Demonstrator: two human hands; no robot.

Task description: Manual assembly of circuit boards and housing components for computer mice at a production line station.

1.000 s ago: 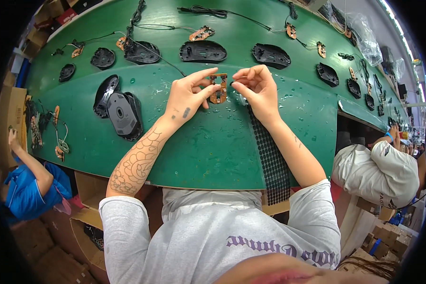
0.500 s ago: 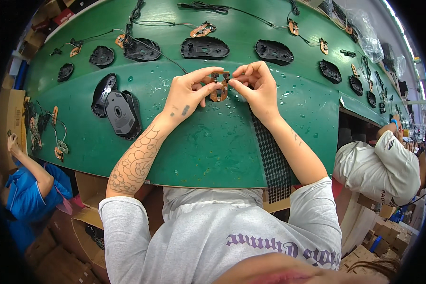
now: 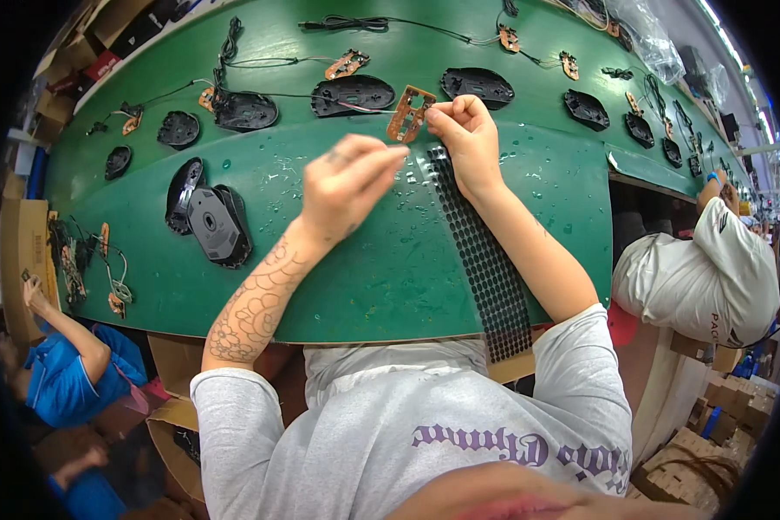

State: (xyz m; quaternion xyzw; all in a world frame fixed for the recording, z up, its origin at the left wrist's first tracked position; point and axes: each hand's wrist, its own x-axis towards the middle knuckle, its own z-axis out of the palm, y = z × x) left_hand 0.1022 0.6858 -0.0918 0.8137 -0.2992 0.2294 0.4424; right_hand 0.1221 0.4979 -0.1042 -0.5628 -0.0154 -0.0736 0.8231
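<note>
My right hand pinches the edge of a small brown mouse circuit board, held up above the green table. A thin cable runs left from the board, over a black mouse shell. Just below the board is my left hand, apart from it and slightly blurred. Its fingers are drawn together, and anything between the tips is hidden. Under my right hand and wrist lies a clear strip with rows of black dots, running down over the table's near edge.
A grey-black mouse cover leans on another black shell at the left. More shells, boards and cables line the back of the green table. Co-workers sit at both sides, one in a blue shirt, one in a white shirt.
My left hand has let go of the circuit board and moved down. My right hand alone now holds the board, tilted and slightly higher. The whole view has shifted a little.
</note>
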